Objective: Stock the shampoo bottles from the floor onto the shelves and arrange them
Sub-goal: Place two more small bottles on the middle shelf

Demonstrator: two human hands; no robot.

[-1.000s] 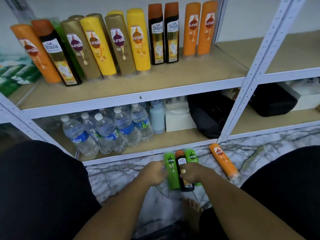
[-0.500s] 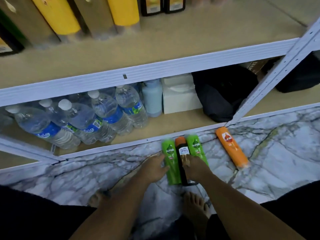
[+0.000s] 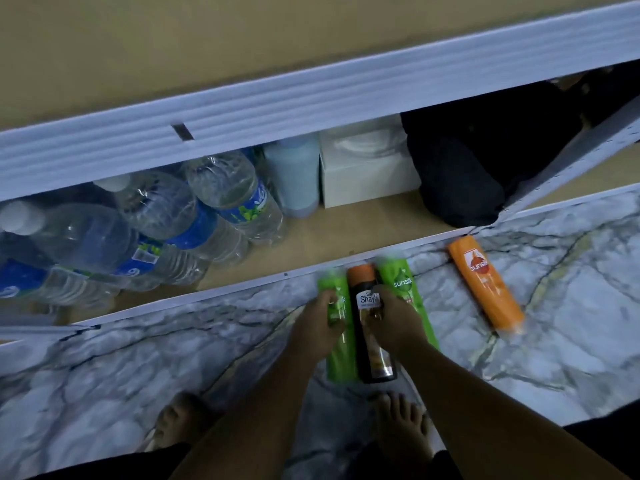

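1. Water bottles [image 3: 138, 230] crowd the bottom shelf [image 3: 329, 230], with a pale blue bottle [image 3: 294, 178] and a white box [image 3: 367, 178] beside them.
2. The left hand [image 3: 322, 327] curls around the left green Sunsilk bottle [image 3: 341, 358], which lies on the marble floor [image 3: 138, 375].
3. The black Shayla bottle [image 3: 369, 341] lies touching it, between the two green ones.
4. The right hand [image 3: 394, 317] covers the right green Sunsilk bottle [image 3: 408, 282], thumb at the Shayla label; whether it grips cannot be told.
5. The orange Sunsilk bottle [image 3: 485, 285] lies apart on the floor, in front of a black bag [image 3: 478, 168].

The left hand [image 3: 320, 329] hides the label of the left green bottle [image 3: 342, 362]; the right hand [image 3: 396, 322] covers part of the black Shayla bottle [image 3: 367, 301]; the shelf rail [image 3: 311, 109] hides the top of the black bag [image 3: 467, 168].
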